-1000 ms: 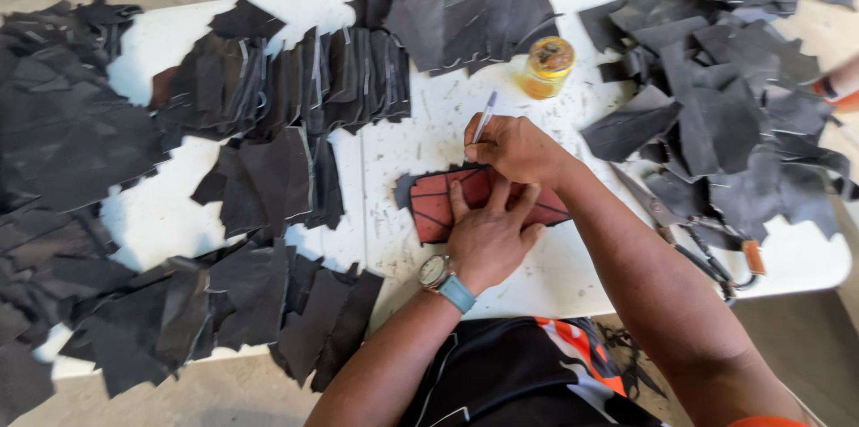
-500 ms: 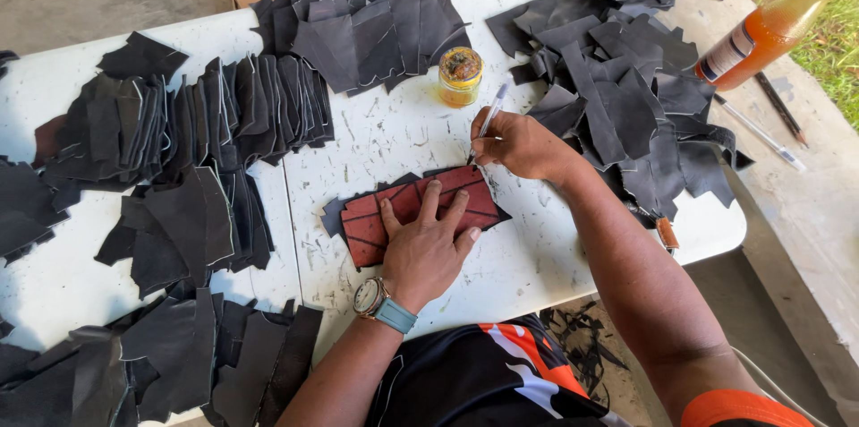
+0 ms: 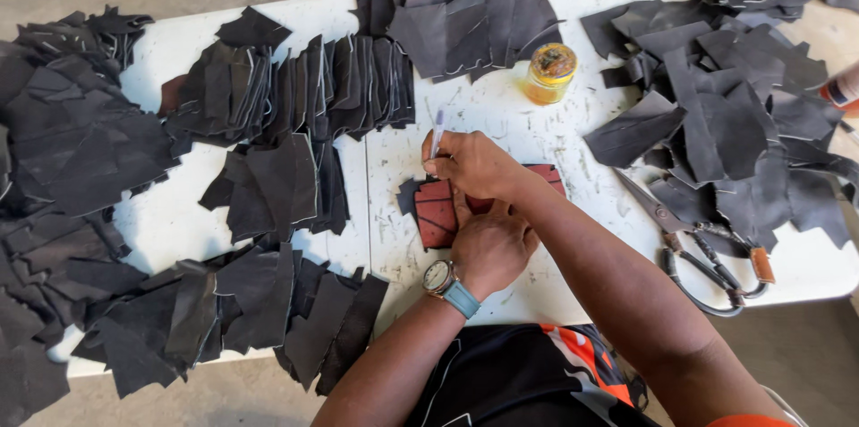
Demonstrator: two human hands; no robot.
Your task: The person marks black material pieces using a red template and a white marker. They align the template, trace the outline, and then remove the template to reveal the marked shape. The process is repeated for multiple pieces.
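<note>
My left hand (image 3: 490, 246) lies flat, fingers spread, pressing down on the reddish-brown template (image 3: 440, 212), which sits on a dark leather piece (image 3: 409, 196) near the middle of the white table (image 3: 501, 123). My right hand (image 3: 472, 164) is closed in a writing grip round a slim pen (image 3: 437, 133), tip down at the template's upper left edge. Half a second ago this hand stood at the template's right end; it has now crossed over the left hand to the other side. I judge the tracing has moved along the outline. The template has not shifted under my palm relative to the leather. A glue jar (image 3: 549, 72) stands beyond the pen, apart from it. Scissors (image 3: 693, 248) lie to my right, untouched. Stacks of cut black leather (image 3: 295, 87) surround the work.
</note>
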